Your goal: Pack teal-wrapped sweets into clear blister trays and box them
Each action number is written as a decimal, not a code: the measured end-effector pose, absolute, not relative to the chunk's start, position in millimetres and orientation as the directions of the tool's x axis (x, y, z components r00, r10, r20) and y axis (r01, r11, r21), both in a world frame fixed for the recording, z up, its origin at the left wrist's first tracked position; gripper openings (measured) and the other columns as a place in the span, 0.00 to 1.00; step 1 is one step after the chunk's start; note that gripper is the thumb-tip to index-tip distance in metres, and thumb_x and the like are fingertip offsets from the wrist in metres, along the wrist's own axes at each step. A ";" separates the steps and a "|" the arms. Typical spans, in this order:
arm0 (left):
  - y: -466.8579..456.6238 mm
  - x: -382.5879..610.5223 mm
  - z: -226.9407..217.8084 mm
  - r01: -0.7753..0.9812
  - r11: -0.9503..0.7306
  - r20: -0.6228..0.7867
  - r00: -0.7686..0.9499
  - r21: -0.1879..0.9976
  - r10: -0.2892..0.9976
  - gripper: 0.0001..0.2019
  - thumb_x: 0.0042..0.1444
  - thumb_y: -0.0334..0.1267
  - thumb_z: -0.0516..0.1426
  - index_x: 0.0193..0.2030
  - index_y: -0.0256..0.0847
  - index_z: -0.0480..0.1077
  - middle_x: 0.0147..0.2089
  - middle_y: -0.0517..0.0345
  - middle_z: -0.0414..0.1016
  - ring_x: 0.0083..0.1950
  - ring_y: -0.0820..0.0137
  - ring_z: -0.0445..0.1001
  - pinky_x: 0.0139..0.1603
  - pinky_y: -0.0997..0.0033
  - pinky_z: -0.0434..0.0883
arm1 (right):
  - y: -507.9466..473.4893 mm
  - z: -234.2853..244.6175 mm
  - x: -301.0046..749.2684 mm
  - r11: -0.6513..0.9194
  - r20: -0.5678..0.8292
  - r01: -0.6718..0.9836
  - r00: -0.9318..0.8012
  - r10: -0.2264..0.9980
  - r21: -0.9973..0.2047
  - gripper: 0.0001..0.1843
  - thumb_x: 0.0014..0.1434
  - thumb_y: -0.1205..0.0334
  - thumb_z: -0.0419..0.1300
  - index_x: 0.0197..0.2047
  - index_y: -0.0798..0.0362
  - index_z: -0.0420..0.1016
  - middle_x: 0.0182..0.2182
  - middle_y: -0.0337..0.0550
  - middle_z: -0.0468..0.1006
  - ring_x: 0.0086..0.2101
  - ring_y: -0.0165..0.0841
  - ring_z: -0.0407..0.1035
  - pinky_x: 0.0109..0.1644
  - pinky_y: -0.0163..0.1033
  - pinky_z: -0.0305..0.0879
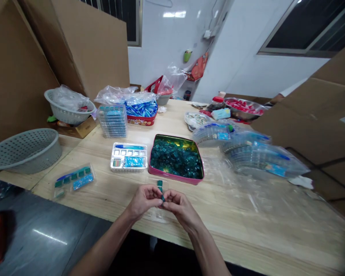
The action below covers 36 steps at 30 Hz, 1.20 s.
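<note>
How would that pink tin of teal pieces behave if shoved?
It will probably feel heavy for its size, as the pink tin is packed almost to the rim with glossy teal pieces. Being wide and low, it seems likelier to slide than tip on the wooden table. Those loose pieces might shift or spill on a sharp shove.

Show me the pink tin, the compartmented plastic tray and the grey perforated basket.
Pink tin (pixel 172 176): head view, near rim.
Compartmented plastic tray (pixel 128 169): head view, front edge.
Grey perforated basket (pixel 25 143): head view, inner wall.

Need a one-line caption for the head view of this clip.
Left hand and right hand pinch a teal piece over a wooden table, beside a pink tin of teal pieces.
</note>
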<state>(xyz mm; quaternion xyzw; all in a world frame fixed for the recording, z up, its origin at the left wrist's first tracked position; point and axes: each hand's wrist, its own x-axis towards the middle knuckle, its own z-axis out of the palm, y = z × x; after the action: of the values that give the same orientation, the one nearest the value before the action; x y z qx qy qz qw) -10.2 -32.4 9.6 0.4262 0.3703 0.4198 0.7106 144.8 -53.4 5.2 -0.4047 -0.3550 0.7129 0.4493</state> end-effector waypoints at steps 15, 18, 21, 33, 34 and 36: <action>-19.8 -10.4 4.8 -0.275 0.404 -0.261 0.437 0.872 0.861 0.09 0.32 0.29 0.63 0.26 0.32 0.72 0.19 0.61 0.70 0.20 0.78 0.65 0.21 0.79 0.60 | -42.4 -0.6 154.3 -0.302 -0.231 -0.347 -0.230 0.945 -0.888 0.17 0.37 0.59 0.74 0.27 0.54 0.71 0.23 0.36 0.74 0.25 0.27 0.67 0.32 0.33 0.62; -23.5 -10.9 -2.8 -0.190 0.373 -0.270 0.416 0.908 0.868 0.08 0.34 0.30 0.61 0.26 0.33 0.70 0.18 0.62 0.69 0.19 0.77 0.65 0.19 0.79 0.60 | -44.8 -7.2 157.4 -0.333 -0.254 -0.322 -0.264 0.931 -0.886 0.17 0.37 0.59 0.73 0.27 0.54 0.70 0.23 0.36 0.73 0.24 0.28 0.67 0.33 0.34 0.63; -29.6 -11.7 -15.4 -0.030 0.308 -0.274 0.384 0.951 0.882 0.05 0.36 0.29 0.58 0.25 0.35 0.69 0.18 0.64 0.67 0.19 0.78 0.63 0.19 0.80 0.59 | -49.7 -17.2 158.0 -0.349 -0.284 -0.228 -0.275 0.919 -0.909 0.16 0.39 0.59 0.71 0.27 0.54 0.69 0.22 0.35 0.72 0.23 0.27 0.67 0.32 0.35 0.64; -42.2 -3.1 -24.6 0.713 -0.229 -0.050 0.347 0.663 0.936 0.11 0.47 0.23 0.51 0.27 0.37 0.74 0.27 0.55 0.74 0.31 0.68 0.71 0.35 0.72 0.63 | -56.5 -30.7 138.2 0.054 -0.006 0.658 -0.089 0.996 -0.751 0.07 0.44 0.73 0.50 0.24 0.53 0.65 0.19 0.38 0.69 0.23 0.31 0.64 0.28 0.33 0.54; -43.5 -3.3 -24.1 0.727 -0.242 -0.048 0.353 0.643 0.934 0.11 0.48 0.24 0.50 0.27 0.37 0.74 0.28 0.53 0.75 0.33 0.66 0.72 0.36 0.71 0.63 | -57.7 -29.4 137.5 0.073 0.003 0.688 -0.102 0.995 -0.722 0.08 0.45 0.73 0.50 0.25 0.53 0.67 0.19 0.39 0.70 0.23 0.31 0.64 0.29 0.33 0.54; -46.3 -3.8 -22.6 0.727 -0.253 -0.025 0.349 0.638 0.937 0.12 0.51 0.25 0.50 0.30 0.37 0.74 0.31 0.51 0.75 0.35 0.65 0.72 0.39 0.70 0.64 | -59.7 -26.5 137.3 0.106 0.015 0.722 -0.132 0.991 -0.684 0.10 0.47 0.74 0.49 0.25 0.54 0.70 0.21 0.41 0.73 0.24 0.32 0.66 0.30 0.33 0.55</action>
<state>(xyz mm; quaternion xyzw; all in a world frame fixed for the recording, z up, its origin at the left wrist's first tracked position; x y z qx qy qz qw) -3.8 -46.3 -22.6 0.7699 0.5403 0.1839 0.2855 137.3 -59.7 -26.5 -0.6106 -0.7013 0.2722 0.2474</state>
